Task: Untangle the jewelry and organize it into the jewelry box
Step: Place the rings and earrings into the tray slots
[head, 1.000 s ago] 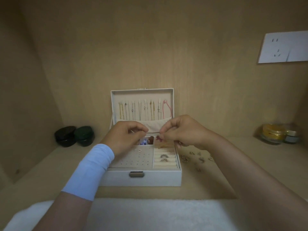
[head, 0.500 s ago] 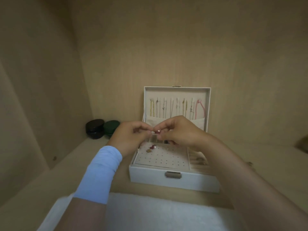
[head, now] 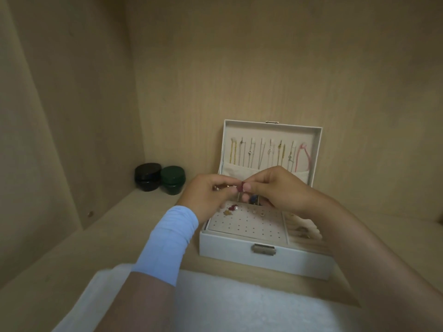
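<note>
While both hands work above the open jewelry box (head: 263, 257), the left hand (head: 206, 197) and right hand (head: 275, 188) meet fingertip to fingertip, fingers curled, pinching a dark red piece (head: 241, 186) between them, and it's up in the air over the box's back compartments! Something small and gold glints in the left fingers too, too tiny to make out. Down below, the punched earring panel (head: 247, 226) carries a red heart and pearl stud (head: 233, 208) with a gold star (head: 227, 212) just beside. Chains (head: 263, 152) hang in the upright lid (head: 271, 130), a pink cord (head: 302, 155) at their right. The box sits toward the desk's back edge; a black jar (head: 147, 176) and green jar (head: 173, 179) touch in the back left corner, and a white cloth (head: 215, 303) lies along the near edge
</note>
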`<state>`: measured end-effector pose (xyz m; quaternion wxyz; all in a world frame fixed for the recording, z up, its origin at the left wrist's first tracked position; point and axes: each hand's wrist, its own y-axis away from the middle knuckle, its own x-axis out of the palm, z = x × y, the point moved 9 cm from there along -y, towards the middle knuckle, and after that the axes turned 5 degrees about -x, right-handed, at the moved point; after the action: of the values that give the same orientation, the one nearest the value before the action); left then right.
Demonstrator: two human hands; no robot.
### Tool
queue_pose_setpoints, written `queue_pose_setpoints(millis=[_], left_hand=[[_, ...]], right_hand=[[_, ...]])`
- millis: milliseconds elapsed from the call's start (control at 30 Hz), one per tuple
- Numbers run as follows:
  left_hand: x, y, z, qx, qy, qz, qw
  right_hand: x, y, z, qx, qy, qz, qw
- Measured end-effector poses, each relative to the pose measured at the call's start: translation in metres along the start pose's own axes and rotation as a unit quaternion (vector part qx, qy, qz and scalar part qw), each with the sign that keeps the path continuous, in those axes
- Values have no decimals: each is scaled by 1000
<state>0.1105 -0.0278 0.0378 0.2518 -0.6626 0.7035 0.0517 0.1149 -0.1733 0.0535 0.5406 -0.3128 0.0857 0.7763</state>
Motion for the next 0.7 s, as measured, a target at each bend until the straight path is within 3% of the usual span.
queue_pose_setpoints(millis=[200, 300, 433, 600, 700], left_hand=[[0, 0, -1, 2, 18, -21, 1000], [0, 1, -1, -12, 14, -23, 1000], [-4, 2, -2, -25, -32, -24, 999], [-4, 5, -2, -37, -134, -8, 990], [1, 7, -3, -37, -190, 30, 981]], right_hand=[[-6, 0, -10, 44, -71, -53, 995], [-8, 0, -1, -4, -70, -77, 995], [-3, 2, 15, -89, 26, -62, 994], [-10, 1, 7, -89, 82, -93, 988], [-13, 0, -2, -65, 163, -70, 982]])
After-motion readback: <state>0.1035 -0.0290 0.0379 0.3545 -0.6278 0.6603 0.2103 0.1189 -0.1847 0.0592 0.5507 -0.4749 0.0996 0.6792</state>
